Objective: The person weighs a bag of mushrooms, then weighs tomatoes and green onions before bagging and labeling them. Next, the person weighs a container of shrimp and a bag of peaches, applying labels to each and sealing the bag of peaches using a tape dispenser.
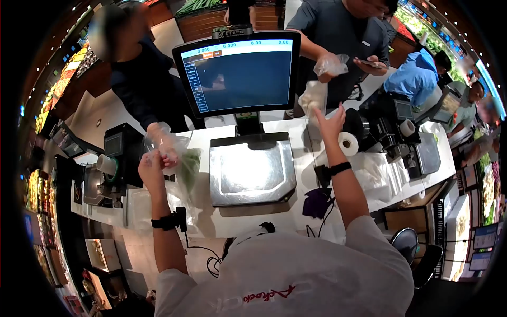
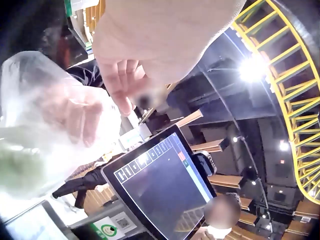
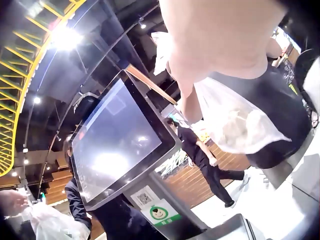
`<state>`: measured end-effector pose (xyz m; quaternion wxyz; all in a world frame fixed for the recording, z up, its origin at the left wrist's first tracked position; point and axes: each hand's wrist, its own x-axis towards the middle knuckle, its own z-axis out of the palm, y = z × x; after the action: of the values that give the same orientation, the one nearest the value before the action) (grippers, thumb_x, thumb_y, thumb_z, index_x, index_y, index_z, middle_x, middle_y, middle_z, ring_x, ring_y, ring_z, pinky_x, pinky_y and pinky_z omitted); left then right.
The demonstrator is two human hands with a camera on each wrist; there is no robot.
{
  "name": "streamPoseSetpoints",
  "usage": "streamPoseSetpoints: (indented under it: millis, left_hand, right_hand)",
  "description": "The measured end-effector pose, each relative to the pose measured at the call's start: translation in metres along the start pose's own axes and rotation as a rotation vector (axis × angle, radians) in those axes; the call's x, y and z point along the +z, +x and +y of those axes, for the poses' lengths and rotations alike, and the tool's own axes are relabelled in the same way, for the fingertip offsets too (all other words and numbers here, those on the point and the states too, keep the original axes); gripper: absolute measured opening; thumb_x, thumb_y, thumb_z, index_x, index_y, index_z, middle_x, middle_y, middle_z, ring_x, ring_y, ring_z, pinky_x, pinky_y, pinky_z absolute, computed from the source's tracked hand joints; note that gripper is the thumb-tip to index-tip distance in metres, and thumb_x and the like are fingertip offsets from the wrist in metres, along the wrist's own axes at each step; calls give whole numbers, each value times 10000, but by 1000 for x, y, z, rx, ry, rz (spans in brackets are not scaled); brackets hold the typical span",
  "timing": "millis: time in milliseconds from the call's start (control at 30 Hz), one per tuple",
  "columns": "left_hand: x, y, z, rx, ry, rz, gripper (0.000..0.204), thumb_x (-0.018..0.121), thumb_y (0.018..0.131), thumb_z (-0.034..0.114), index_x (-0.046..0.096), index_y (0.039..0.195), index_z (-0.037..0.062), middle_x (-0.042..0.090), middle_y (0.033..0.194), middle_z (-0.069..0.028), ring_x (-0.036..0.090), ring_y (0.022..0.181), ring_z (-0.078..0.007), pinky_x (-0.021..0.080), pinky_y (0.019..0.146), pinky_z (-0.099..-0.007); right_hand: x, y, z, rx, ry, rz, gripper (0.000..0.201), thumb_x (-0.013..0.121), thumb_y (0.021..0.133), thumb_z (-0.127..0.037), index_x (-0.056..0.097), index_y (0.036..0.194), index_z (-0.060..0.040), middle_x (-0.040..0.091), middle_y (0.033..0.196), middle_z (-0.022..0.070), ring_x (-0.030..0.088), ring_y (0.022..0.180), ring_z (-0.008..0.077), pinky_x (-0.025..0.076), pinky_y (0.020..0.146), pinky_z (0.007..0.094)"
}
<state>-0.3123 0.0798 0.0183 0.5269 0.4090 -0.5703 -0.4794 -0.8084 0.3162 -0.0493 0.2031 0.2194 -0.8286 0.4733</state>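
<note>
My left hand (image 1: 152,171) has its fingers curled at the top of a clear plastic bag (image 1: 196,148), beside another person's hand (image 1: 162,143). Through the plastic a green leafy vegetable (image 1: 190,170) shows. In the left wrist view that person's hand (image 2: 75,112) appears hazy behind the film. My right hand (image 1: 332,127) reaches up with fingers extended, thumb right at a thin bag of whitish lumps (image 1: 312,98). Above it, a customer's hand (image 1: 330,66) holds gathered plastic. In the right wrist view this bag (image 3: 242,127) hangs just past my fingers.
Between my arms lies a metal weighing scale (image 1: 252,169), with a touchscreen (image 1: 240,76) standing behind it. A bag roll (image 1: 347,143) stands right, near a stack of plastic bags (image 1: 372,171). Label printers (image 1: 119,150) flank the counter. Wrist cables trail toward me.
</note>
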Motion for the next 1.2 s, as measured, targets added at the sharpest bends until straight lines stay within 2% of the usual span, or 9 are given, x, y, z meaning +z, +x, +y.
streamPoseSetpoints:
  millis: [67,133,233,333,433,667,933,1067,1200]
  left_hand:
    - [5,0,-4,35,56,20,172,660,939,133,634,1000,-26,683,826,-113,671,685,-163,552,596,-258]
    - [7,1,-2,48,55,4,212,622,961,112,598,1107,-39,694,911,-126,686,766,-163,564,662,-262]
    - [9,-4,4,20,-5,21,277,556,985,81,533,1233,-40,690,974,-138,686,814,-165,557,706,-261]
    - [8,-20,7,-38,42,-13,254,533,992,88,547,1214,-34,691,960,-139,680,787,-159,545,678,-252]
    - [-2,-41,-14,-112,71,-55,222,524,998,106,568,1179,-14,692,950,-127,677,767,-160,528,663,-250]
    - [-29,-97,-55,-303,97,-116,234,530,1005,168,596,1151,-2,690,960,-115,683,792,-178,525,688,-270]
    - [-18,-132,-66,-369,128,-224,196,541,1007,166,613,1078,-2,692,944,-98,680,799,-163,521,688,-268]
    - [-11,-139,-58,-328,182,-273,177,550,1004,170,613,1033,8,696,938,-92,679,828,-154,517,692,-269]
    - [-10,-135,-53,-277,270,-313,183,559,1001,184,626,1024,14,697,952,-67,670,887,-142,521,710,-281]
  right_hand:
    - [16,15,-8,-8,59,-83,1037,841,698,-488,367,1419,87,396,1444,292,381,1344,426,329,1109,472]
    - [36,20,-8,-95,201,-117,913,807,755,-466,428,1395,64,524,1340,275,505,1244,414,403,1046,456]
    - [60,13,5,27,361,-350,628,738,852,-409,583,1253,50,672,1096,230,639,1056,374,480,926,406]
    - [57,-8,4,159,437,-255,438,652,935,-371,677,1063,47,703,868,180,681,858,283,499,813,359]
    - [34,-18,-8,323,479,-382,420,605,970,-351,700,948,57,699,856,144,641,830,191,485,783,324]
    - [-18,-95,-42,627,831,-582,399,579,989,-341,694,1017,41,694,994,78,626,856,135,496,776,286]
    - [27,-193,-79,338,711,-820,409,559,1008,-337,710,1008,43,718,888,64,636,833,123,489,754,284]
    - [38,-204,-92,246,531,-910,430,587,983,-365,673,1063,49,719,915,161,676,876,258,496,825,355]
    - [37,-207,-90,136,496,-901,454,624,947,-364,626,1176,28,675,1101,212,656,1000,348,492,880,392]
